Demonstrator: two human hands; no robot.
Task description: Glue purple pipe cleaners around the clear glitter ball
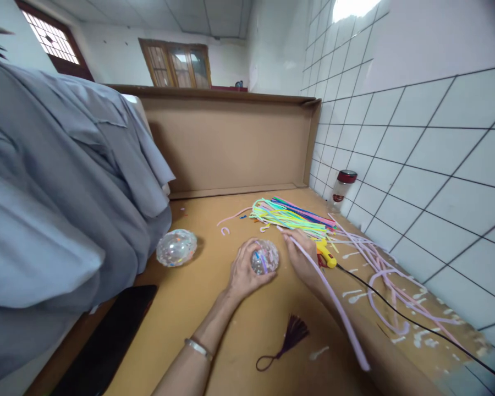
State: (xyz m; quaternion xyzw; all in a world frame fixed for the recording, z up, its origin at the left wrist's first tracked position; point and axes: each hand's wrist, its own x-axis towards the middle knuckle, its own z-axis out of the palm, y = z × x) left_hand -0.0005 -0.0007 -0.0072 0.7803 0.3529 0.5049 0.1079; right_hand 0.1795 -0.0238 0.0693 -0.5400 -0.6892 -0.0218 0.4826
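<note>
My left hand (247, 268) is closed around the side of a clear, round, faceted piece (268, 254) with a lilac strip across it. Just to its right, my right hand (300, 252) pinches a long lilac pipe cleaner (336, 302) near one end; the rest trails over my forearm toward me. A second clear faceted piece (176, 248), like a shallow bowl, lies on the table to the left. Below my hands rests a dark purple tassel (291, 336) with a loop. Beside my right wrist lies a yellow glue gun (327, 254), its front partly hidden.
Colourful pipe cleaners (289, 214) lie bunched behind my hands, with lilac and pink ones (390, 286) at right. A black cord (400, 313) crosses there among dried glue spots. A red-lidded jar (342, 190) stands by the tiled wall. Grey cloth (66, 181) hangs at left; cardboard (235, 143) closes the back.
</note>
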